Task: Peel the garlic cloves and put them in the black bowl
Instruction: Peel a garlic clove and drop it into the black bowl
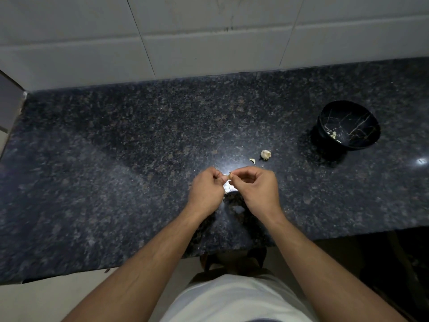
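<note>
I see left hand [205, 190] and right hand [257, 189] both pinching one garlic clove [226, 177] over granite counter [116, 159], garlic bulb [265, 155] near black bowl [348, 125], peeled bits inside

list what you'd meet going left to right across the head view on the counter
left hand → garlic clove pinched between both hands → right hand → garlic bulb piece → black bowl with a few peeled cloves

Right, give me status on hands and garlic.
Left hand and right hand both pinching one garlic clove, mid-peel. Peeled pieces in black bowl. Garlic chunk waits on counter. Nothing in the way.
</note>
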